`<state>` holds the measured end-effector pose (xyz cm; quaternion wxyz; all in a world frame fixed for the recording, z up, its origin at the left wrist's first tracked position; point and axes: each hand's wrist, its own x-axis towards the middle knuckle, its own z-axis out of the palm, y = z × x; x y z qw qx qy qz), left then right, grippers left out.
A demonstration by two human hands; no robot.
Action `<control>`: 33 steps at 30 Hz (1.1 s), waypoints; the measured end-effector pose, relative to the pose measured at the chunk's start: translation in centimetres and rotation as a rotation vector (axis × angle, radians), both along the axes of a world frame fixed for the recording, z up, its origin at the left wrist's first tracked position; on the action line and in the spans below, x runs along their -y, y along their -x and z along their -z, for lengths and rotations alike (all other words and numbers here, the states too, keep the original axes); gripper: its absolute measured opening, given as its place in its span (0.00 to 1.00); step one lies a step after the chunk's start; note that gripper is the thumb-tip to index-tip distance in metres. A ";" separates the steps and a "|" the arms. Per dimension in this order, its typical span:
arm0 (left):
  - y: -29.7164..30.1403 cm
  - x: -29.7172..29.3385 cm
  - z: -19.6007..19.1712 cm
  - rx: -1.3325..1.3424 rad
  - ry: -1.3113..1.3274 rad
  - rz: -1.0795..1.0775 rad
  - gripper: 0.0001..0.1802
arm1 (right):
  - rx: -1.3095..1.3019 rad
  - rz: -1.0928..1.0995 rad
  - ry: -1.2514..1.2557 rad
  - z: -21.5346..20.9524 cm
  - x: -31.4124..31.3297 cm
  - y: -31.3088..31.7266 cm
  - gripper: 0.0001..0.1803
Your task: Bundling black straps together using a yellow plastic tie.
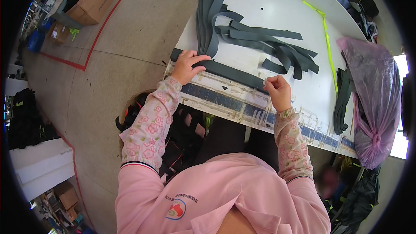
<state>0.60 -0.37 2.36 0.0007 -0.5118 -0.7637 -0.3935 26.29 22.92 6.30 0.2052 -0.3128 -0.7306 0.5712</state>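
A long dark grey strap lies flat along the near edge of the white table. At its left part, my left hand holds it down, index finger and thumb across its width. My right hand is closed in a pinch at the strap's right end. A small whitish piece shows at those fingertips; its kind is unclear. Beyond my left hand lies a bundle of dark grey straps. More loose, curled straps spread across the table's middle, past my right hand.
The table's front edge carries ruler-like markings and worn tape. On the right lie a yellow-green strip, another bundle of dark straps and a tied pinkish plastic bag. Cardboard boxes stand at the far left.
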 end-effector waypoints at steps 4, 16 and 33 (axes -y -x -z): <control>0.2 0.1 0.2 0.001 -0.008 -0.005 0.19 | 0.242 -0.404 0.223 -0.5 1.4 1.2 0.16; -0.1 -0.3 0.4 0.015 -0.107 -0.035 0.21 | 0.007 -0.331 -0.101 1.0 6.3 11.6 0.09; 0.1 -0.5 0.6 0.016 -0.126 -0.022 0.20 | 0.202 -0.271 -0.368 4.4 10.2 15.1 0.08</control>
